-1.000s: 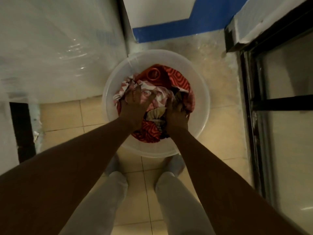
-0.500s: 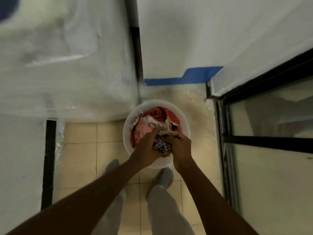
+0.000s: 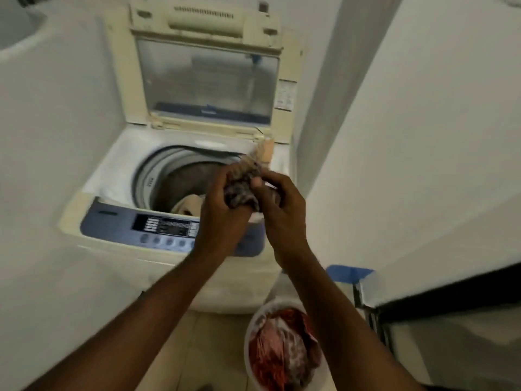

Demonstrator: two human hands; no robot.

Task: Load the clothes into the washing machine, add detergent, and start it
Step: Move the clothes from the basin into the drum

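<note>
A top-loading washing machine (image 3: 158, 193) stands between white walls, its lid (image 3: 207, 77) raised and a pale item already in the drum (image 3: 180, 187). The person is loading clothes: the left hand (image 3: 225, 210) and right hand (image 3: 282, 213) are both closed around 1 small dark patterned cloth (image 3: 242, 187), held above the drum's right edge. Next it likely needs releasing over the opening. On the tiled floor (image 3: 203, 348) beside the machine, a white basin (image 3: 249, 334) holds more red and pink clothes (image 3: 282, 348).
</note>
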